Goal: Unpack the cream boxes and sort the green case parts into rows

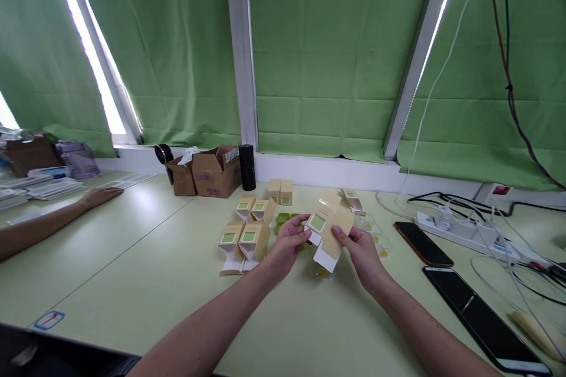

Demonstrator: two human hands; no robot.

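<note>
Pale table (145,283), beige cartons (250,235), phone (423,243), power strip (466,236)

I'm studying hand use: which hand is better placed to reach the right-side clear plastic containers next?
Probably the right hand: it is closer to the clear plastic containers. The left hand is across the beige cardboard box both hold.

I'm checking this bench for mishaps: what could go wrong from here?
The thin carton is pinched by both the left hand and the right hand, so a hard squeeze might crease it.
A small clear-and-yellow item shows just below the carton and could get knocked.
The left hand is near the open cartons, so it might nudge them.
</note>
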